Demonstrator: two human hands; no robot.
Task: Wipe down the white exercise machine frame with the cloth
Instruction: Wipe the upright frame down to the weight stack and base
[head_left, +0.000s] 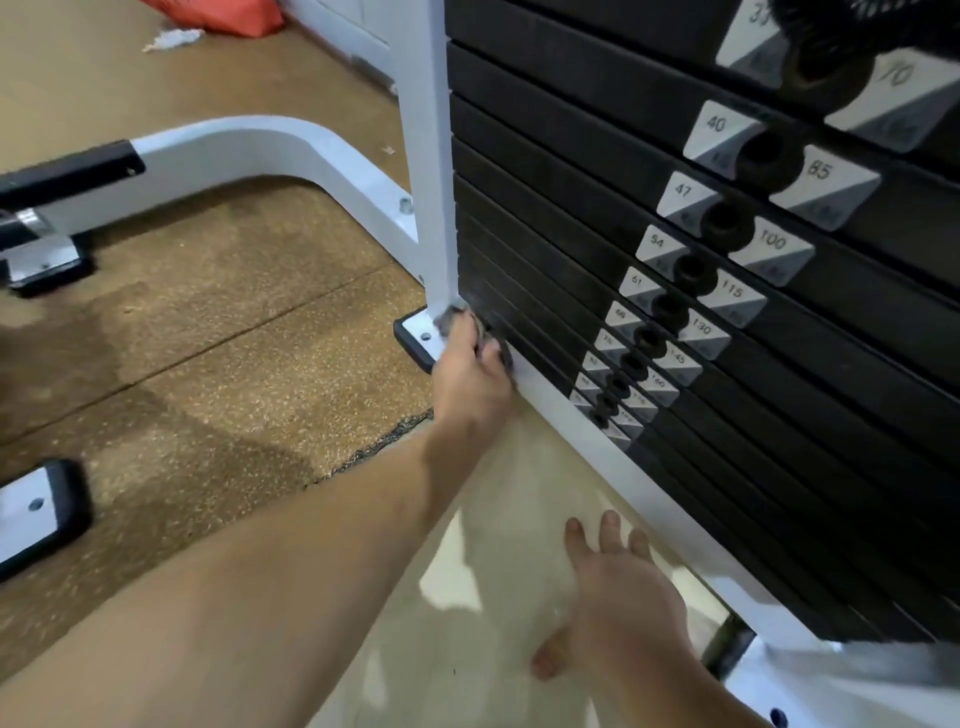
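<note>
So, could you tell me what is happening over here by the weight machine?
A person is cleaning the machine. Their left hand grips a grey cloth and presses it against the bottom of the white upright post, just above the foot plate and beside the black weight stack. The right hand lies open, fingers spread, on the pale floor, apparently for support.

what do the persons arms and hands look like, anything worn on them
No sleeves show: the left forearm and right forearm are uncovered as far as the view reaches. The left hand and right hand have no gloves, and no watch, band or ring shows.
</note>
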